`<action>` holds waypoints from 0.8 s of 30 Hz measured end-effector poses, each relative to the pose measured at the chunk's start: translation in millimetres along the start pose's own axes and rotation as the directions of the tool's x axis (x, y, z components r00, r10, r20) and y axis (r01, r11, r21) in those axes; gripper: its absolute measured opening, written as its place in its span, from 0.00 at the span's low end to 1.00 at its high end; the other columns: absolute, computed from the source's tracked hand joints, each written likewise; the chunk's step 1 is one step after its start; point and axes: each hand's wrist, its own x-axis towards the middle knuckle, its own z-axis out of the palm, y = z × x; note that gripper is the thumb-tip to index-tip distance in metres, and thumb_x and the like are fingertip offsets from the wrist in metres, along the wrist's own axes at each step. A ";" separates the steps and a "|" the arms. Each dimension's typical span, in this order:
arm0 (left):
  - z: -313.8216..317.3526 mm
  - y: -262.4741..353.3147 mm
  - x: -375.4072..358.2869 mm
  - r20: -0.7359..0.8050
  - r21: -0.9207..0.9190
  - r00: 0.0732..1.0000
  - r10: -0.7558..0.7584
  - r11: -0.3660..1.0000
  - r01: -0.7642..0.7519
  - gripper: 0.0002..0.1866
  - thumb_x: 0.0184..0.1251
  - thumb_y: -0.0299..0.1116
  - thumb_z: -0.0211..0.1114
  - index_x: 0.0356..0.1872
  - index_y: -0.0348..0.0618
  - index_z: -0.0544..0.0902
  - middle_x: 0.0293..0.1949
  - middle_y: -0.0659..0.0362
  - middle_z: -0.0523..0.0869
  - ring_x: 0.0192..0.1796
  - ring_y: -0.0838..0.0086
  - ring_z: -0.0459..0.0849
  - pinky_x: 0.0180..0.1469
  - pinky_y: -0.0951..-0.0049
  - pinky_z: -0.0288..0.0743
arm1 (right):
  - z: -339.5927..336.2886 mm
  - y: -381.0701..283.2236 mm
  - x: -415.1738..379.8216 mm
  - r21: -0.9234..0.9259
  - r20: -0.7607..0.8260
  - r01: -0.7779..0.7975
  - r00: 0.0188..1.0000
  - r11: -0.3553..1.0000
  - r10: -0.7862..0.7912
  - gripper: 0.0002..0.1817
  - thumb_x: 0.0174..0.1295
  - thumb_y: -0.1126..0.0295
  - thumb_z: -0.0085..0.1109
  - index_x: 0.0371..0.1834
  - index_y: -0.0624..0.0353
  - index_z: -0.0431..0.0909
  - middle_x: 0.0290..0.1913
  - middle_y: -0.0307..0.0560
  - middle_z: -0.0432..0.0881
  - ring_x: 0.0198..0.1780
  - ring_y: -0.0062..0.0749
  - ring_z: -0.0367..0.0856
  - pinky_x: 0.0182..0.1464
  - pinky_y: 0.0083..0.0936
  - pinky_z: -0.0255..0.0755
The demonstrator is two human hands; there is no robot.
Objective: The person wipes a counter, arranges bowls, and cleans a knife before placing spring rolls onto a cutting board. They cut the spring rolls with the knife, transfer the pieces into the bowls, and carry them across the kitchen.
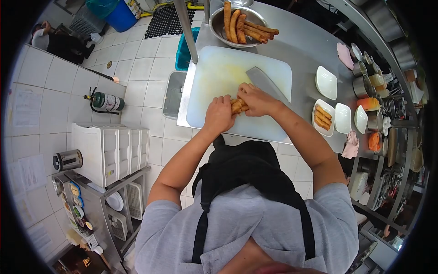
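At the far left we see another person (59, 42), bent over, the face and much of the body hard to make out behind the wall's edge. Nearer, a fire extinguisher (107, 101) hangs on the tiled wall, and the papers taped there are too blurred for us to read. Just left of the table, a grey bin (174, 96) is partly covered by the table's edge.

On the white cutting board (219, 59), at its near side, we hold the fried pieces (238, 106). Our left hand (219, 113) presses on their left end, its fingers close together and bent down; its thumb is hard to make out. Our right hand (256, 99) grips their right end with curled fingers, the fingertips bunched over the top. Between them the hands hide much of the food, so we cannot count the pieces. Beyond, a metal bowl (218, 28) holds long fried rolls (233, 25), some sticking out past the rim.

Right of our hands lies a knife (264, 82), its blade angled toward the board's near right; our right forearm seems to cover its handle. Farther right, a white dish (315, 119) holds more fried rolls in a row, beside other white dishes (326, 82). At the far right, shelf rails partly cut off the pots and containers.
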 end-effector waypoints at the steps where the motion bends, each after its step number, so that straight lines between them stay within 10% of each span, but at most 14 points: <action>1: -6.4 5.1 -1.7 0.000 0.039 1.000 0.020 0.999 -0.020 0.33 0.50 0.38 0.83 0.54 0.33 0.77 0.48 0.46 0.79 0.53 0.50 0.80 0.55 0.55 0.79 | 2.4 0.4 -2.1 0.008 -0.028 0.009 1.000 1.000 -0.008 0.31 0.49 0.69 0.78 0.58 0.58 0.76 0.59 0.51 0.76 0.66 0.49 0.74 0.65 0.42 0.73; 24: 5.2 76.1 39.5 0.158 -0.003 0.953 0.259 0.965 -0.262 0.23 0.59 0.36 0.78 0.52 0.35 0.82 0.48 0.42 0.80 0.54 0.44 0.80 0.57 0.52 0.78 | -2.1 25.8 -108.4 0.007 -0.284 -0.080 0.956 0.997 0.079 0.19 0.49 0.68 0.76 0.42 0.59 0.79 0.47 0.51 0.81 0.55 0.52 0.80 0.59 0.42 0.75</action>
